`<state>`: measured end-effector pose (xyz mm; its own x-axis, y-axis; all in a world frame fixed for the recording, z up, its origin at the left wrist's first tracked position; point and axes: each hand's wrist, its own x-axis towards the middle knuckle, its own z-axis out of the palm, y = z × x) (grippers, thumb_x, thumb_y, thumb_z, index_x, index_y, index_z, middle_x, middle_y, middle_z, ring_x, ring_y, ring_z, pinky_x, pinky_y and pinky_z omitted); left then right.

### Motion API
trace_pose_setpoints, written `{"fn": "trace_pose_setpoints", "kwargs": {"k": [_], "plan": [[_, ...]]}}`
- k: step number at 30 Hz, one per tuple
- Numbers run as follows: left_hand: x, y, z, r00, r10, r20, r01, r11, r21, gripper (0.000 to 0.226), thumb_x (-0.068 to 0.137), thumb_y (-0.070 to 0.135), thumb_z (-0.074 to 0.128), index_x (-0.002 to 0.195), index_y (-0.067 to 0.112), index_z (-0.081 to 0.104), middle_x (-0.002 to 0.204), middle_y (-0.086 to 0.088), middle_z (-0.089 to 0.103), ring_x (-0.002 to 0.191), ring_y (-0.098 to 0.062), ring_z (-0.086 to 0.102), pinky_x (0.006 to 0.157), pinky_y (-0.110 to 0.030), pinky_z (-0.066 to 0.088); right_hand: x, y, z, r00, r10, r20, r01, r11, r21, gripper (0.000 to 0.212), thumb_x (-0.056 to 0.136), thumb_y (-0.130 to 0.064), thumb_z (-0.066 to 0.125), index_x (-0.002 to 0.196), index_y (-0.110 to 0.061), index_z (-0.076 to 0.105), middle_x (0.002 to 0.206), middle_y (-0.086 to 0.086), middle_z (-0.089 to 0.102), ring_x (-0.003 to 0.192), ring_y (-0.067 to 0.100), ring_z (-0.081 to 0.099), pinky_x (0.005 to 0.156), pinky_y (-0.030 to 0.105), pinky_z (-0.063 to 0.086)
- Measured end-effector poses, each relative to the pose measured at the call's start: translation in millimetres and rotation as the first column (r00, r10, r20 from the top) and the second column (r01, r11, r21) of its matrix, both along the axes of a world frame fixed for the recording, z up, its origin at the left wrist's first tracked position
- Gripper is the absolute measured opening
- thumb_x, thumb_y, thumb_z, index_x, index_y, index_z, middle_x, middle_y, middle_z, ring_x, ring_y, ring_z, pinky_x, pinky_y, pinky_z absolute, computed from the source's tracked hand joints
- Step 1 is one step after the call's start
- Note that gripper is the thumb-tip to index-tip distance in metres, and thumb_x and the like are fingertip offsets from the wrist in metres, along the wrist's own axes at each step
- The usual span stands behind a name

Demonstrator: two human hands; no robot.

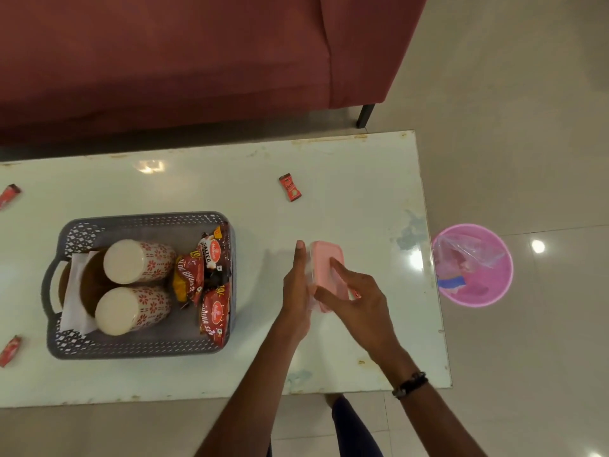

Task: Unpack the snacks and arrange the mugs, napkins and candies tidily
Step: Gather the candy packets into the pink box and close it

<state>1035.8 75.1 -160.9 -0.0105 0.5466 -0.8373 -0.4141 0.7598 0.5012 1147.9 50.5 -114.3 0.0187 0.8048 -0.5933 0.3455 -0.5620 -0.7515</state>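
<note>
Head view looks straight down on a glossy white counter (362,192), its edges chipped and stained. On the left sits a grey plastic basket (141,349) with latticed walls and a handle slot. Inside it lie two mugs on their sides, the upper mug (140,261) and the lower mug (133,310), both white with a red flower pattern, their pale bases facing the camera. A white napkin (74,291) is tucked against the basket's left end beside them. Packed into the right end are shiny red snack packets (211,282), crinkled, with yellow and white print.

Right of the basket, both hands are on a small pink box (324,262), rounded at the corners, with a pink lid. The left hand (296,285) presses flat along its left side, fingers straight. The right hand (359,300) rests over the lid, fingers spread, the thumb curled against the near end.

Loose candies in red wrappers lie about: one candy (290,187) beyond the box, well apart, and two more at the left edge, a far one (9,195) and a near one (10,350).

On the tiled floor, just off the counter's right end, a round pink bin (504,288) holds clear plastic and scraps. A maroon sofa (164,61) stands behind.
</note>
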Motion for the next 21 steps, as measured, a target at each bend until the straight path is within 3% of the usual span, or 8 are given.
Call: {"fn": "trace_pose_setpoints", "kwargs": {"k": [3,5,8,11,13,16,17,21], "plan": [[-5.1,-3.0,-0.2,0.998,-0.010,0.059,0.009,1.000,0.014,0.056,0.081,0.073,0.033,0.109,0.033,0.060,0.113,-0.010,0.065,0.104,-0.032,0.063,0.094,-0.054,0.049,9.9,5.1,7.0,0.986,-0.024,-0.165,0.011,0.997,-0.081,0.056,0.077,-0.033,0.073,0.129,-0.035,0.054,0.123,-0.006,0.058,0.109,0.008,0.056,0.072,0.009,0.049],[-8.3,-3.0,0.3,0.989,0.025,0.145,-0.025,1.000,-0.004,0.050,0.088,0.066,0.025,0.107,0.032,0.058,0.110,-0.010,0.065,0.098,-0.030,0.064,0.083,-0.047,0.055,15.4,9.1,10.8,0.953,-0.073,-0.293,0.033,0.990,-0.138,0.053,0.079,-0.027,0.072,0.128,-0.034,0.054,0.124,-0.008,0.060,0.106,0.007,0.059,0.069,0.011,0.053],[-13.2,-2.1,-0.2,0.965,0.048,0.259,-0.038,0.998,-0.045,0.059,0.087,0.065,0.025,0.119,0.023,0.052,0.126,-0.017,0.056,0.096,-0.030,0.063,0.068,-0.041,0.059,22.4,10.8,11.7,0.890,-0.144,-0.434,0.048,0.973,-0.225,0.047,0.084,-0.029,0.065,0.129,-0.037,0.053,0.123,-0.010,0.063,0.111,0.009,0.059,0.078,0.017,0.053],[-12.0,-1.7,2.0,0.956,-0.010,0.292,0.014,1.000,-0.009,0.088,0.062,0.071,0.058,0.129,0.016,0.046,0.121,-0.010,0.060,0.102,-0.027,0.062,0.068,-0.046,0.058,24.7,7.7,4.4,0.876,-0.175,-0.450,0.059,0.964,-0.259,0.046,0.085,-0.036,0.062,0.131,-0.037,0.051,0.119,-0.007,0.067,0.117,0.013,0.058,0.090,0.026,0.048],[-11.6,-2.1,-1.3,0.962,-0.060,0.268,0.055,0.998,0.025,0.089,0.049,0.055,0.082,0.124,0.019,0.050,0.116,-0.008,0.060,0.102,-0.025,0.062,0.066,-0.046,0.058,22.4,5.2,-0.3,0.882,-0.183,-0.435,0.067,0.961,-0.268,0.047,0.084,-0.036,0.063,0.130,-0.037,0.052,0.120,-0.007,0.066,0.117,0.013,0.057,0.088,0.025,0.047],[-15.8,-4.0,-2.1,0.962,0.036,0.269,-0.026,0.999,-0.043,0.026,0.082,0.032,0.061,0.102,0.017,0.055,0.111,-0.012,0.057,0.096,-0.027,0.059,0.088,-0.053,0.047,20.7,3.3,-8.2,0.855,-0.216,-0.471,0.081,0.954,-0.290,0.038,0.089,-0.032,0.057,0.127,-0.036,0.054,0.119,-0.005,0.066,0.113,0.014,0.060,0.094,0.032,0.048],[-19.0,-5.1,-5.2,0.968,0.082,0.236,-0.069,0.996,-0.062,0.017,0.088,0.028,0.054,0.097,0.014,0.055,0.110,-0.013,0.059,0.094,-0.027,0.060,0.092,-0.051,0.045,22.1,3.3,-11.8,0.831,-0.262,-0.491,0.112,0.943,-0.313,0.034,0.091,-0.029,0.053,0.125,-0.032,0.055,0.119,-0.003,0.065,0.112,0.016,0.060,0.096,0.035,0.048],[-27.5,-4.7,-17.8,0.994,0.051,-0.095,-0.054,0.998,-0.031,0.038,0.091,0.023,0.054,0.125,0.005,0.050,0.123,-0.013,0.062,0.105,-0.026,0.063,0.082,-0.037,0.051,33.2,11.8,-24.6,0.632,-0.581,-0.513,0.362,0.806,-0.468,0.037,0.092,-0.016,0.042,0.128,-0.010,0.046,0.112,0.015,0.058,0.099,0.027,0.059,0.082,0.034,0.053]]}}
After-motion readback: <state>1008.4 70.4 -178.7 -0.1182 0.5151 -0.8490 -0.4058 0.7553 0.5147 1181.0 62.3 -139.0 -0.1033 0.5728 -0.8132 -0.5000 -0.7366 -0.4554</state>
